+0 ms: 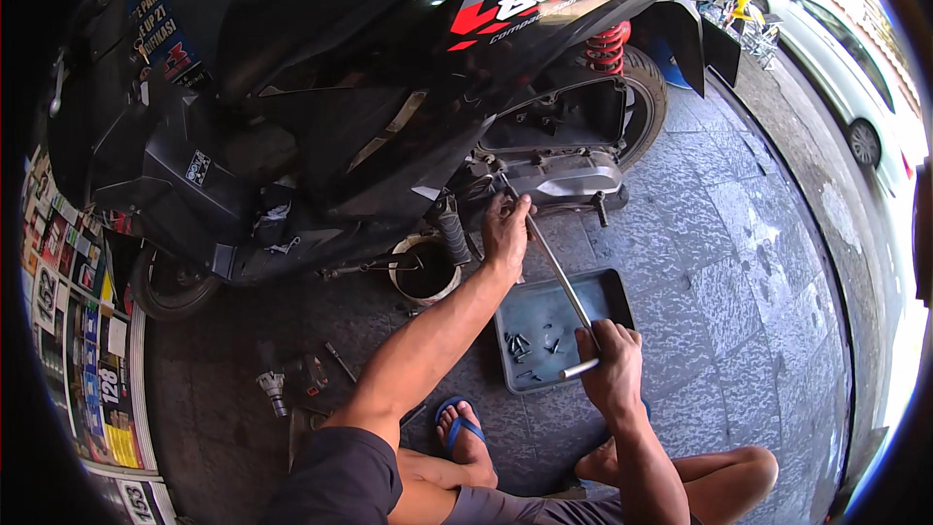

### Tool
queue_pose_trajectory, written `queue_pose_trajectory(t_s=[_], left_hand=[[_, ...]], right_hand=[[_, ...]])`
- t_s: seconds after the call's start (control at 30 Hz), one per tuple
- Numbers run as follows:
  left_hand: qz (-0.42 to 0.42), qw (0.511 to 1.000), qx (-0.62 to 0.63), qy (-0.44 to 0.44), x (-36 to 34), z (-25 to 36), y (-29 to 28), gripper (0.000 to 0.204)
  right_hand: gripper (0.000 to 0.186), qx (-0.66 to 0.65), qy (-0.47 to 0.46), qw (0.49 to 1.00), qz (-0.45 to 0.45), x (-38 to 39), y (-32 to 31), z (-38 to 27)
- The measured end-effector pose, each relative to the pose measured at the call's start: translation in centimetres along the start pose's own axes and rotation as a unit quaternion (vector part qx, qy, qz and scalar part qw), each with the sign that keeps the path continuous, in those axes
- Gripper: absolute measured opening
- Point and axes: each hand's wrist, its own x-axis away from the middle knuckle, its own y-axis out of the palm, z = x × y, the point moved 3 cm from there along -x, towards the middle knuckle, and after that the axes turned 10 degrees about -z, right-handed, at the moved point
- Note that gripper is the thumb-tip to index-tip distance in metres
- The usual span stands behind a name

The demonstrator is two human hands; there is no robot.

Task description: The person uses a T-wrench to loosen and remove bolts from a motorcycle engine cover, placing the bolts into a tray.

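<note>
My right hand (614, 365) is closed around the crossbar end of a long silver T-handle wrench (557, 267). Farther up, my left hand (506, 235) wraps its fingers round the shaft close to the engine. The shaft's far end meets the lower edge of the opened crankcase (573, 178) on a black scooter (330, 126); the exact fastener there is too small to make out. Below the crankcase, partly beside the shaft, lies a grey tray (622, 294) with several dark bolts (518, 344) in it.
A whitish bucket (453, 284) with dark contents stands under the scooter, left of my left hand. An impact driver (273, 391) and other tools lie at lower left. The rear wheel (645, 107) and red shock spring (607, 47) are at upper right. A parked car (841, 68) stands beyond.
</note>
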Motion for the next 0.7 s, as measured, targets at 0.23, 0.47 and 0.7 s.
queue_pose_trajectory(t_s=[0.23,0.47,0.7], left_hand=[[-0.018,1.0,-0.007,-0.01,-1.0,0.9,-0.4,0.013],[-0.076,0.99,-0.096,-0.073,2.1,0.9,-0.4,0.036],[-0.437,0.818,0.038,-0.371,12.2,-2.2,0.0,0.042]], right_hand=[[0.018,-0.038,-0.023,0.999,0.008,-1.2,-0.1,-0.8],[0.03,-0.172,0.1,0.98,-0.014,-1.2,2.0,-1.5],[0.054,-0.78,0.239,0.57,-0.094,0.4,8.0,-1.1]])
